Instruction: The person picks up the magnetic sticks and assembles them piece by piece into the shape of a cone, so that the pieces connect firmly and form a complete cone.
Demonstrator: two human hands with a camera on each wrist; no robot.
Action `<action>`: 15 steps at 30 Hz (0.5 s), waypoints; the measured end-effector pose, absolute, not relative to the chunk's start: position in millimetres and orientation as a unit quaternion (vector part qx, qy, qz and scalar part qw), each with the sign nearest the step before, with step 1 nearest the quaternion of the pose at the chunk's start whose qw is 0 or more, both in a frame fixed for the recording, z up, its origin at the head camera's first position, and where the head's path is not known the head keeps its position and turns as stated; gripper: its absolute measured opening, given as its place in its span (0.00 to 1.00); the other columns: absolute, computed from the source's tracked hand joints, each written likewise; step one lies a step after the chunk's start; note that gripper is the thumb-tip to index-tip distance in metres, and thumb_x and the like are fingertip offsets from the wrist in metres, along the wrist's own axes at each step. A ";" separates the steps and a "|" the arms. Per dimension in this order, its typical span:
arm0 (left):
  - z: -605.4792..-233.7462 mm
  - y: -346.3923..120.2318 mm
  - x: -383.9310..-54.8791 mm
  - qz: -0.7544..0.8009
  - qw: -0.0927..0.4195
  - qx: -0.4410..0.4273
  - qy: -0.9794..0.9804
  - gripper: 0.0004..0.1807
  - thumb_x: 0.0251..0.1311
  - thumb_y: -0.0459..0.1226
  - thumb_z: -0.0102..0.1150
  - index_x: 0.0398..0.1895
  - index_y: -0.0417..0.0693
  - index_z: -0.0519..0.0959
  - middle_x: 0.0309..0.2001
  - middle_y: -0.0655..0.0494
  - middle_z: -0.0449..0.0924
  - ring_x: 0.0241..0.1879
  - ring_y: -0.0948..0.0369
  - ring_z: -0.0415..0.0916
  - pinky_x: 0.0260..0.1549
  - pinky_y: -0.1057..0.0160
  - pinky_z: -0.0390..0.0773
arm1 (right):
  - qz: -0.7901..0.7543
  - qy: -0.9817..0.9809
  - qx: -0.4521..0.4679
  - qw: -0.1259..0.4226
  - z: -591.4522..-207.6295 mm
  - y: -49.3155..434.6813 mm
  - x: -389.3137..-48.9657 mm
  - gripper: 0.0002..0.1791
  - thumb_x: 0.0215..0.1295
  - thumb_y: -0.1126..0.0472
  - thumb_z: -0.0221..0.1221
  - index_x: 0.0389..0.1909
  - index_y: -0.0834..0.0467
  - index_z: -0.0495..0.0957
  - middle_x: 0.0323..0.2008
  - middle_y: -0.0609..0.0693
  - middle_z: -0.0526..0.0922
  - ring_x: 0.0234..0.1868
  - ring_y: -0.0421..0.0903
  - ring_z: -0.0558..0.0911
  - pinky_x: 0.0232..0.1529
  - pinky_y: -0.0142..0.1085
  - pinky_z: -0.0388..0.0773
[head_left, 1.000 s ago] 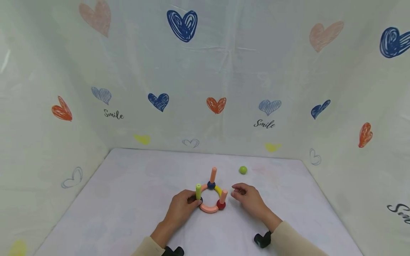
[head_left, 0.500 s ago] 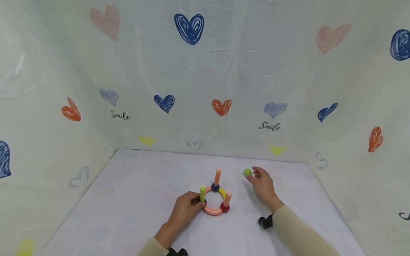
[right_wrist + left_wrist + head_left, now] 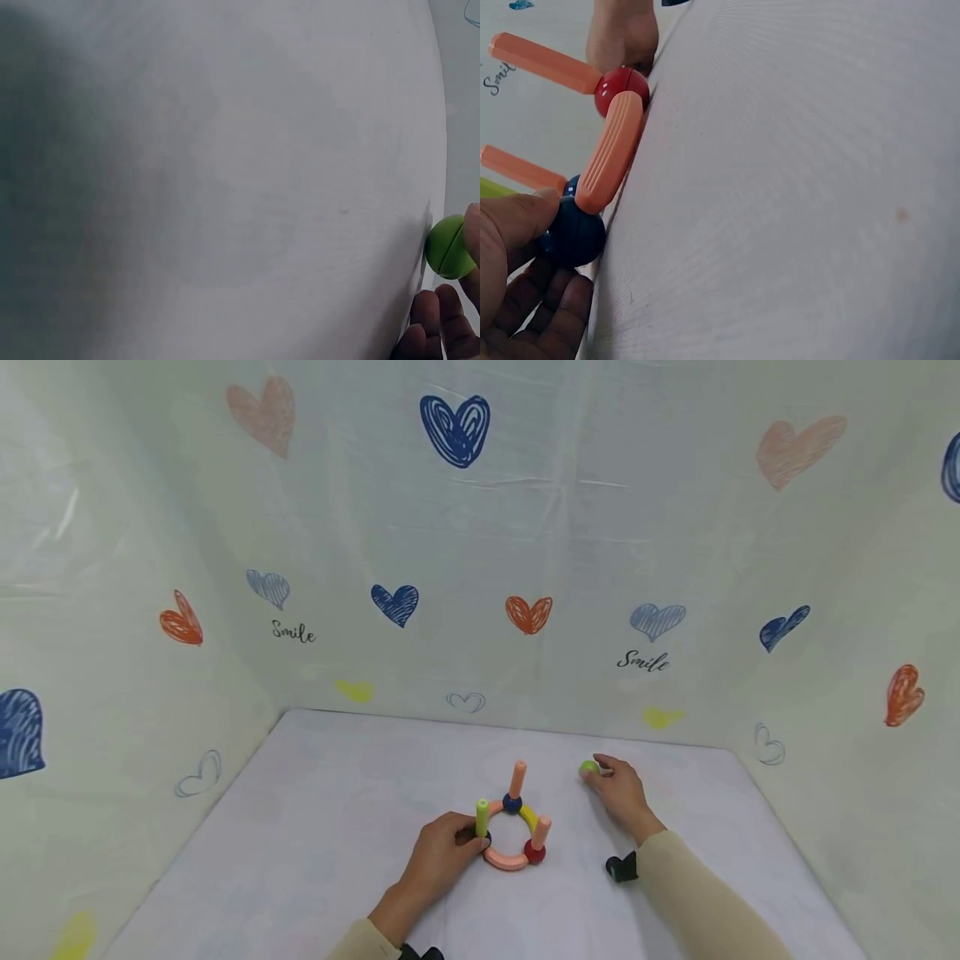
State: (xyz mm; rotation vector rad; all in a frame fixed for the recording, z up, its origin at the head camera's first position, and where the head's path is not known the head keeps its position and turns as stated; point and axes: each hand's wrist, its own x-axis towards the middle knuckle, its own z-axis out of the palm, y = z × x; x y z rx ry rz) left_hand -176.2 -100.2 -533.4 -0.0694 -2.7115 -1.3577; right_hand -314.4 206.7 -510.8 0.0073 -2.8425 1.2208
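A ring of curved salmon and yellow rods (image 3: 530, 817) joined by balls lies on the table. Salmon sticks (image 3: 518, 779) rise from its blue ball (image 3: 512, 803) at the back and its red ball (image 3: 535, 852) at the right. My left hand (image 3: 442, 856) pinches the dark blue ball (image 3: 574, 236) at the ring's left, under an upright lime-green stick (image 3: 482, 818). Farther back on the right, my right hand (image 3: 621, 793) pinches a loose green ball (image 3: 448, 247) between thumb and finger, at the table surface.
A white cloth covers the table (image 3: 360, 777). White sheets printed with hearts (image 3: 528, 614) stand at the back and both sides. Each wrist wears a black camera (image 3: 622, 867), close above the table.
My right hand has moved from beside the ring to the back right and taken hold of the green ball. My left hand keeps its grip on the ring; the head view has shifted slightly.
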 end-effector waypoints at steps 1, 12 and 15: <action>-533.3 -100.2 -176.1 -0.447 0.052 -0.023 -0.892 0.16 0.62 0.40 0.76 0.51 0.47 0.88 0.43 0.61 0.85 0.42 0.66 0.81 0.40 0.65 0.84 | 0.390 -0.921 0.005 0.026 -511.2 206.7 -314.7 0.30 0.75 0.56 0.62 0.72 0.67 0.72 0.64 0.70 0.77 0.63 0.65 0.77 0.64 0.58 0.74; -532.2 -101.9 -175.5 -0.455 0.050 -0.027 -0.889 0.16 0.63 0.42 0.75 0.51 0.46 0.88 0.44 0.59 0.85 0.43 0.66 0.81 0.41 0.64 0.85 | 0.374 -0.927 -0.003 0.033 -514.9 202.9 -316.2 0.24 0.72 0.59 0.64 0.65 0.64 0.77 0.62 0.67 0.80 0.59 0.62 0.82 0.63 0.57 0.76; -532.3 -102.5 -175.1 -0.455 0.051 -0.031 -0.888 0.16 0.62 0.42 0.75 0.51 0.46 0.88 0.44 0.58 0.85 0.43 0.65 0.82 0.41 0.65 0.84 | 0.375 -0.926 -0.004 0.037 -515.1 202.1 -315.3 0.25 0.72 0.60 0.64 0.66 0.64 0.76 0.62 0.67 0.81 0.59 0.62 0.82 0.63 0.57 0.76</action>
